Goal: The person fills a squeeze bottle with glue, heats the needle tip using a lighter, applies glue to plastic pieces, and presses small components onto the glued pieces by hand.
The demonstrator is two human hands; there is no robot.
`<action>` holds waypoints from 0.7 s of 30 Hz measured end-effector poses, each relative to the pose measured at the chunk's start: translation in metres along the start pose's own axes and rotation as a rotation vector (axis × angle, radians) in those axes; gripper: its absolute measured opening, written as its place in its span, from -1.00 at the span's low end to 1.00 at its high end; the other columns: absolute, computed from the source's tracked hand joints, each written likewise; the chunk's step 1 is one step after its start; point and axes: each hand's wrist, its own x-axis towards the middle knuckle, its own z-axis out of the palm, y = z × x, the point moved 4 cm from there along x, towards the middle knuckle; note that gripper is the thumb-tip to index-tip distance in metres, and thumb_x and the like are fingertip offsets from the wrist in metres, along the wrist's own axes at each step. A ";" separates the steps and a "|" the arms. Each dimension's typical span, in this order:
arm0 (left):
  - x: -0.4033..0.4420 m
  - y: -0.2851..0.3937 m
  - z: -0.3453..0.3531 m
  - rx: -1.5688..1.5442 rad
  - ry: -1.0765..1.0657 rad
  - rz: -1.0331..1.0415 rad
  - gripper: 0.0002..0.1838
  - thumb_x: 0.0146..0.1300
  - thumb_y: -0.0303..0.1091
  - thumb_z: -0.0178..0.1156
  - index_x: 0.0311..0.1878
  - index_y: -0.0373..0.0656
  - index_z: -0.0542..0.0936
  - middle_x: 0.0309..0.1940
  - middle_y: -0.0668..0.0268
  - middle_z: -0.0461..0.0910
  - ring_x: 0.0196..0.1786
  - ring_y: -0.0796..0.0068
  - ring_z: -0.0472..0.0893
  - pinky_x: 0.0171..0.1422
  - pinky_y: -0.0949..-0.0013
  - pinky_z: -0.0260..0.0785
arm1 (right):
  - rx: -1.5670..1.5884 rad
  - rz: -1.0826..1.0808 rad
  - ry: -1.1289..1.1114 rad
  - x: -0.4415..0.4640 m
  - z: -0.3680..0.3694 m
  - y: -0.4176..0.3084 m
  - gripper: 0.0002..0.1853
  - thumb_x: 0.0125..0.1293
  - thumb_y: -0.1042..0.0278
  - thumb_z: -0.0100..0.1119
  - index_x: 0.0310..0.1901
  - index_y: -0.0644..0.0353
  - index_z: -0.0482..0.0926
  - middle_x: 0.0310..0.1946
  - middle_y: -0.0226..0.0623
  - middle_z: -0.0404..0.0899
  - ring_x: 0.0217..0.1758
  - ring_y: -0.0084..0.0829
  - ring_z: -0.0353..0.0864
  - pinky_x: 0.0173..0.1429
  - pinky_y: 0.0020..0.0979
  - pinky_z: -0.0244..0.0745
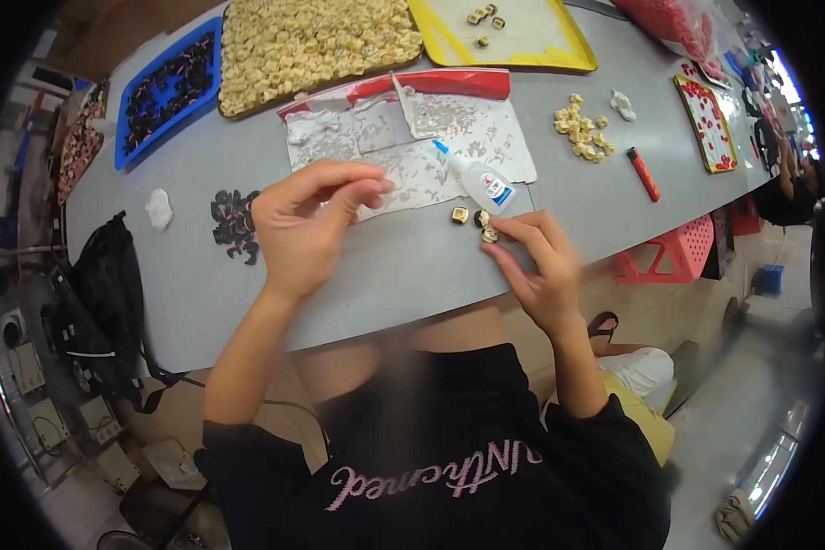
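Note:
My right hand (pixel 543 266) is at the front of the table, its thumb and forefinger closed on a small cream-and-black piece (pixel 489 236). A similar piece (pixel 482 218) is right by the fingertip, and another cube-like one (pixel 460 214) lies just to the left. My left hand (pixel 304 225) is raised over the table with thumb and fingers pinched; what is between them, if anything, is too small to make out. Behind my right hand a white glue bottle (pixel 488 186) with a blue tip lies on its side, partly on a white sheet (pixel 431 165) covered in grey flecks.
Loose black pieces (pixel 233 220) lie left of my left hand. A blue tray (pixel 213 55), a tray of cream pieces (pixel 316 46) and a yellow tray (pixel 577 55) line the back. Toward the right are a cream pile (pixel 577 128) and a red lighter (pixel 643 174).

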 end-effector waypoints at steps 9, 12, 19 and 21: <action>0.013 0.060 -0.050 0.349 0.116 0.046 -0.86 0.26 -0.52 0.09 -0.17 -0.30 0.60 -0.26 0.27 0.63 -0.24 0.57 0.58 -0.24 0.54 0.38 | 0.099 0.023 0.050 0.003 -0.018 -0.003 -0.69 -0.02 0.56 0.33 -0.18 0.25 0.54 -0.39 -0.24 0.51 -0.35 -0.35 0.50 -0.24 -0.41 0.43; -0.006 0.071 -0.079 0.350 0.299 0.095 -0.83 0.28 -0.52 0.07 -0.10 -0.30 0.57 -0.20 0.25 0.61 -0.21 0.57 0.55 -0.20 0.54 0.36 | 0.081 0.000 0.103 0.010 -0.025 -0.003 -0.74 0.02 0.60 0.28 -0.19 0.26 0.54 -0.37 -0.22 0.52 -0.34 -0.36 0.51 -0.23 -0.44 0.43; -0.069 0.093 -0.062 0.203 0.301 0.217 -0.90 0.16 -0.64 0.07 -0.27 -0.31 0.54 -0.34 0.31 0.41 -0.29 0.56 0.38 -0.14 0.53 0.24 | -0.019 -0.186 0.248 0.024 -0.039 -0.035 -0.77 0.06 0.65 0.19 -0.21 0.24 0.56 -0.30 -0.16 0.51 -0.21 -0.29 0.50 -0.12 -0.39 0.39; -0.080 0.108 -0.049 0.127 0.244 0.276 -0.90 0.11 -0.59 0.10 -0.29 -0.31 0.54 -0.36 0.27 0.39 -0.30 0.52 0.36 -0.18 0.52 0.22 | -0.049 -0.393 0.338 0.030 -0.063 -0.069 -0.72 0.10 0.48 0.24 -0.11 0.21 0.53 -0.14 -0.07 0.46 -0.11 -0.24 0.47 -0.06 -0.27 0.38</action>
